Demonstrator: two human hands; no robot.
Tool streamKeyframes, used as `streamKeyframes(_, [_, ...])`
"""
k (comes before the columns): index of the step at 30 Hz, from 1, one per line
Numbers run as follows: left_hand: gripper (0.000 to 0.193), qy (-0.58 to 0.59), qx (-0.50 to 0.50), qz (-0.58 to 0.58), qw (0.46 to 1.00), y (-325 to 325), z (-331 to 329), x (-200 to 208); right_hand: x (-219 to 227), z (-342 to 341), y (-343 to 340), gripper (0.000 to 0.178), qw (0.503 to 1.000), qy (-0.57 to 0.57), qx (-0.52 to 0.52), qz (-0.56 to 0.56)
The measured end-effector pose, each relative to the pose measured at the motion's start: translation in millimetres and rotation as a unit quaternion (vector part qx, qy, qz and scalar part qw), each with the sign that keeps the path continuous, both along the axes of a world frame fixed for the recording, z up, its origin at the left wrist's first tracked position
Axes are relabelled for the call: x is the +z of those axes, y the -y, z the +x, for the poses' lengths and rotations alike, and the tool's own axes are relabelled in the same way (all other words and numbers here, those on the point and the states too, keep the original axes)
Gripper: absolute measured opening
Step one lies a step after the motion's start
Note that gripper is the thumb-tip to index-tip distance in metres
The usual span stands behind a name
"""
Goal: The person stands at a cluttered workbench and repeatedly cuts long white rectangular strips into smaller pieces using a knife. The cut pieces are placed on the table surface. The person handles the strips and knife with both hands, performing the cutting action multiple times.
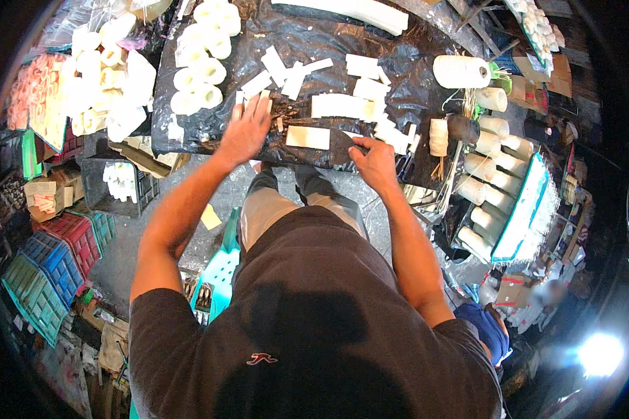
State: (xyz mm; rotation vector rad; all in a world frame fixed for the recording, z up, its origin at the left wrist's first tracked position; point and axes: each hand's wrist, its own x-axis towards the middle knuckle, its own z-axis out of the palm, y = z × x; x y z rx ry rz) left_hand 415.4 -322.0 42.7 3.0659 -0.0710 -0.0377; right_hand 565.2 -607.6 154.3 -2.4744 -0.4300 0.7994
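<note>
My left hand [247,128] lies over the black plastic sheet [258,28], fingers stretched out, with its fingertips at a pale strip [256,84]. Whether it presses on that strip I cannot tell. In my right hand [374,162] is a dark flat blade [340,145], its handle hidden by the fingers. The blade's end is beside a pale rectangular piece [307,137] near the table's front edge. Beyond that piece lies a longer white slab [346,107]. More cut white strips [293,80] are scattered between and beyond my hands.
White hollow rolls [197,70] stand at the table's left. A large thread cone [461,72] sits at the right, with several pale cylinders [493,167] beside a blue-edged tray [521,209]. Plastic crates [52,258] stack at far left. A turquoise stool [220,272] is by my legs.
</note>
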Motion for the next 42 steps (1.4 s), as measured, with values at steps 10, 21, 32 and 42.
streamKeyframes(10, [0.034,0.008,-0.096,-0.133,0.986,91,38,-22,6,40,23,0.036,0.996,0.081,0.010,0.033])
streamKeyframes(21, [0.103,-0.118,0.195,-0.320,0.920,106,-5,18,-14,-22,-5,0.020,0.974,0.138,0.173,0.053])
streamKeyframes(32, [0.101,0.007,0.203,-0.389,0.899,122,-5,-29,-38,-40,-33,0.017,0.951,0.177,0.255,0.007])
streamKeyframes(42, [0.101,-0.046,0.229,-0.376,0.897,121,0,-24,-53,-24,-57,0.015,0.934,0.207,0.286,0.054])
